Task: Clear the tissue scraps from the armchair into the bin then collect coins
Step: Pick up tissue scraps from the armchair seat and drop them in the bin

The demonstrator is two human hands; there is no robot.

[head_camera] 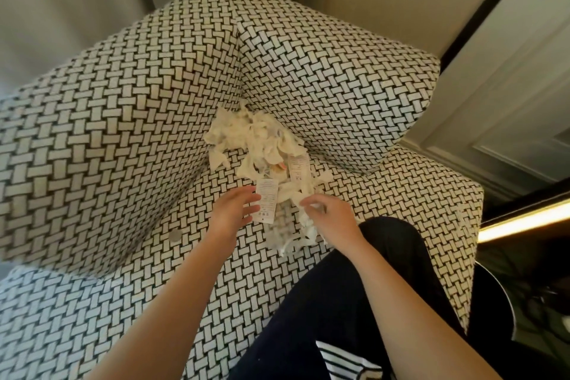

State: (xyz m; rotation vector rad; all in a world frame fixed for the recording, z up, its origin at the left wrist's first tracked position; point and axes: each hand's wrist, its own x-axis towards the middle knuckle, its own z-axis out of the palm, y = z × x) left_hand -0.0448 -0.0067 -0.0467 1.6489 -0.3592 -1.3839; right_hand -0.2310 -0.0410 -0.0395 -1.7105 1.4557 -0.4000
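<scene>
White tissue scraps (262, 145) lie heaped in the back corner of the armchair (123, 120) seat, where the backrest and an arm meet, with a looser trail running forward toward the person. Two printed paper slips are mixed in: one slip (267, 200) at the near edge of the heap, another slip (298, 167) further back. Something small and orange-brown, perhaps a coin (279, 166), peeks from between the scraps; I cannot tell for sure. A round grey disc (175, 236), likely a coin, rests alone against the inner left arm, well apart from the heap.

Both hands reach in from the seat front. The left hand (233, 213) has its fingers spread loosely, touching the near slip, probably to gather it in. The right hand (327, 216) is curled, pinching a strand of tissue (305, 225) from the trailing end, so the heap is being taken from its closest side. A dark-trousered knee (385, 244) leans on the seat edge for reach. No bin can be clearly made out.
</scene>
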